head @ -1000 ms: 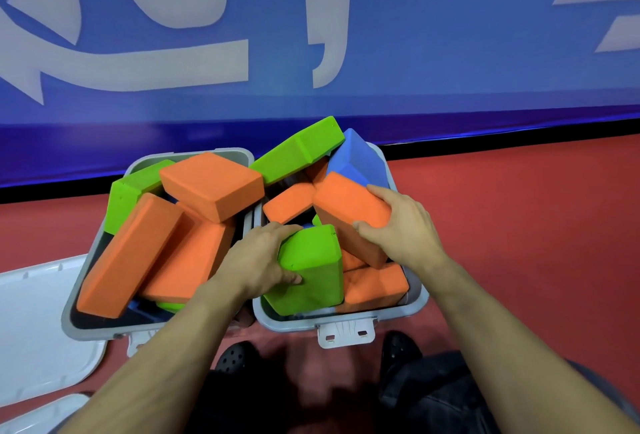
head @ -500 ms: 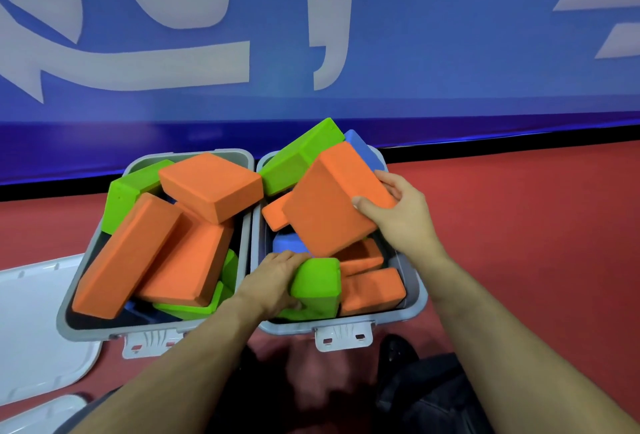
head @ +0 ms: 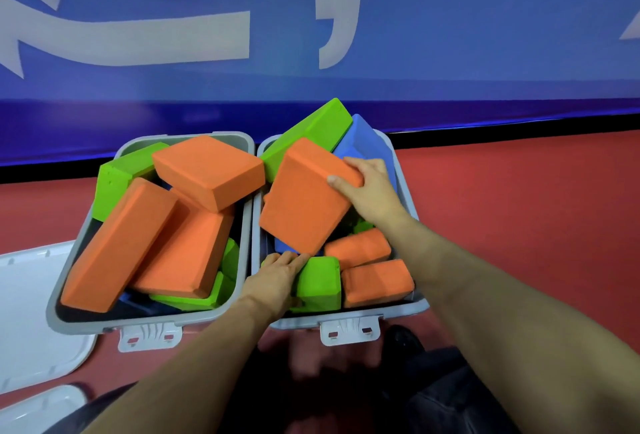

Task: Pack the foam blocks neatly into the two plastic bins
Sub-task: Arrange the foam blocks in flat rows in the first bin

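Item: right bin point(head: 403, 170), centre right of the frame, grey plastic, latch tab at the lower edge. Contents are heaped, not packed — a large orange block point(head: 306, 196) is held tilted above the pile, with a long green block point(head: 306, 132) and a blue block point(head: 367, 142) propped behind it at the upper rim, two smaller orange blocks point(head: 367, 265) lower right, and a green block point(head: 318, 283) at the lower edge.

Item: left bin point(head: 69, 274), centre left, likewise overfilled; orange and green blocks are stacked at angles above the rim.

Step in hand, as judged: the large orange block is to be laid flat. It would best be turned square to the bin walls and lowered only once the green block beneath is pushed down and aside, so that no corner is left riding on it.

Hands: the right hand point(head: 372, 187) is closed over the block's upper right corner, thumb on the top face, wrist bent down. The left hand point(head: 277, 277) is laid on the green block — fingers spread, pressing; no firm grasp can be told.
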`<state>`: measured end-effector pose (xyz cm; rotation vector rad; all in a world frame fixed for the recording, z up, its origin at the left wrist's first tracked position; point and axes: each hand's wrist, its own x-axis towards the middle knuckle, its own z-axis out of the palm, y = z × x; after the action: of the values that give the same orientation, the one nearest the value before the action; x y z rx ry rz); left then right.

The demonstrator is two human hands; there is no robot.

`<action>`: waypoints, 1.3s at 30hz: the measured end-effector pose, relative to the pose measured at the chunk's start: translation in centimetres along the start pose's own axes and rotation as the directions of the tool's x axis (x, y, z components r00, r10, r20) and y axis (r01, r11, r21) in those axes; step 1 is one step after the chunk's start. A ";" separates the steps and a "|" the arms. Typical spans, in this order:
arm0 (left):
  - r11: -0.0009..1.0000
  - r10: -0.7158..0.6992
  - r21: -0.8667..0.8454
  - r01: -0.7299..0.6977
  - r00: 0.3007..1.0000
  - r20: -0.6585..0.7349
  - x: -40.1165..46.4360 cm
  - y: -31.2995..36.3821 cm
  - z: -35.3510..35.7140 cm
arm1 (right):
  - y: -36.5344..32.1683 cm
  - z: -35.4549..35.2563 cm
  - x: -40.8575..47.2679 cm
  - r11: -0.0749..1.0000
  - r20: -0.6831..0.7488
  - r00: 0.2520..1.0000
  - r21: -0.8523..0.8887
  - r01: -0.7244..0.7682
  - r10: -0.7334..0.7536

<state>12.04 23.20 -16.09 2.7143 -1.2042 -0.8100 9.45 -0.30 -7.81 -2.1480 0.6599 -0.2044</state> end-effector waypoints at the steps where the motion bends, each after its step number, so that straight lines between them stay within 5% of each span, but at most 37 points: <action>1: 1.000 -0.002 -0.003 0.002 1.000 0.008 0.1 -0.1 0.0 | 0.5 -0.2 0.0 0.995 -0.049 0.998 -0.093 -0.032 0.028; 3: 1.000 -0.004 -0.016 0.004 1.000 0.020 0.3 -0.1 -0.2 | 1.2 -0.6 -0.7 0.980 -0.169 0.984 -0.178 -0.089 0.059; 5: 0.999 0.003 -0.035 -0.002 0.999 0.033 0.5 0.0 -0.4 | 2.6 -0.8 -1.9 0.991 -0.185 0.979 -0.085 -0.098 0.081; 8: 0.998 0.018 -0.061 -0.016 0.999 0.040 0.3 -0.1 -0.4 | 5.3 -1.3 -4.2 0.995 -0.102 0.993 0.084 -0.045 0.054; 21: 0.988 -0.065 -0.136 0.073 0.996 0.065 0.7 2.0 -0.6 | 13.2 -0.5 -7.0 0.999 0.279 0.960 0.014 -0.040 0.035; 28: 0.987 -0.098 -0.127 0.101 0.995 0.030 0.8 2.9 0.2 | 15.2 1.1 -6.0 0.844 0.538 0.839 -0.484 0.230 0.080; 39: 0.980 -0.135 -0.140 0.143 0.988 0.069 2.3 2.3 1.6 | 15.3 2.5 -5.2 0.801 0.551 0.831 -0.532 0.274 0.081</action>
<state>10.97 20.17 -17.88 2.6964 -0.9323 -0.9600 0.11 -3.39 -20.90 -2.6646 0.2700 0.6497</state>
